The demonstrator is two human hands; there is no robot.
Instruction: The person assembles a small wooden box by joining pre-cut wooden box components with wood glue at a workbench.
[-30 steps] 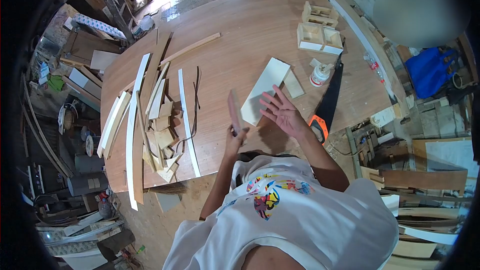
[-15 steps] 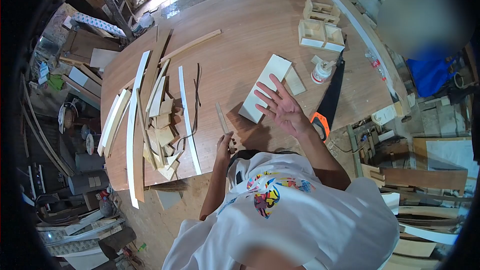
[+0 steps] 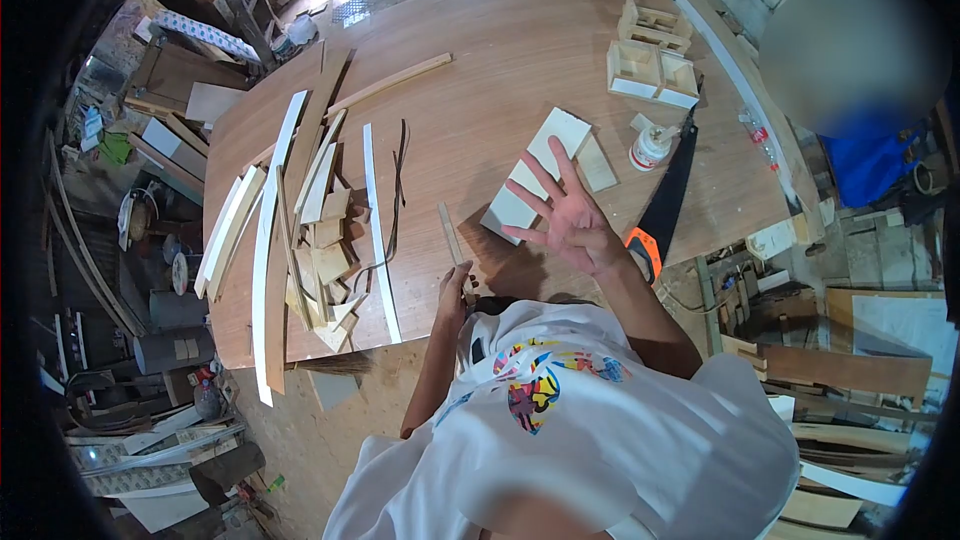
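Observation:
My left hand [image 3: 456, 290] is at the table's near edge, its fingers closed around the lower end of a thin wooden strip [image 3: 449, 225] that points away from me. My right hand [image 3: 582, 232] is raised with the palm showing and its fingers spread, holding nothing. Behind it lies a white board [image 3: 552, 130], partly hidden by the fingers, with a smaller pale wood piece [image 3: 599, 166] against its right side. To the right are a white glue bottle [image 3: 649, 149] and a handsaw [image 3: 668, 192] with an orange handle.
Long wood strips and offcuts [image 3: 330, 230] lie piled on the left of the table [image 3: 480, 50]. A narrow white strip [image 3: 376, 230] and dark thin strips [image 3: 401, 165] are beside them. Small compartmented wooden boxes [image 3: 652, 72] stand at the far right, near a plastic bottle [image 3: 758, 140]. Another person is at the right.
The view has shifted slightly. My right hand stays raised, with its thumb now folded further across the palm. My left hand keeps its hold on the wooden strip.

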